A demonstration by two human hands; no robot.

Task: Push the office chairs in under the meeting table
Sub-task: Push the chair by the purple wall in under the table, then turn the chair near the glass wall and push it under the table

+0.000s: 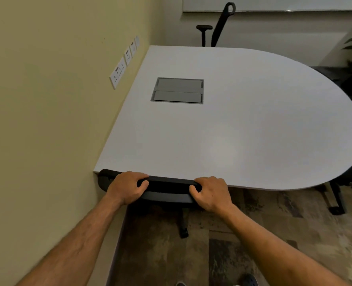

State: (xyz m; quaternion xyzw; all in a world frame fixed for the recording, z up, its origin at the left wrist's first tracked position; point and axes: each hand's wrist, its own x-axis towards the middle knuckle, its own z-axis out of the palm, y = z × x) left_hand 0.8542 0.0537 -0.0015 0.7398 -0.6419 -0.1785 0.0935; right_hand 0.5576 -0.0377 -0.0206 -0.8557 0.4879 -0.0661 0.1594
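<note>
Both hands (127, 187) (211, 193) grip chair back (169, 184) touching table edge (253, 187), wall (47, 120) alongside.

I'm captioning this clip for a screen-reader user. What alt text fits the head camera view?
Both bare hands, left hand and right hand, grip the top edge of a black office chair back pressed against the near edge of a white, round-ended meeting table beside a beige wall. A grey cable hatch sits in the tabletop; another black chair stands at the far side.

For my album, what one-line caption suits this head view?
Both hands, left hand and right hand, grip a black chair back at the white table edge.
</note>
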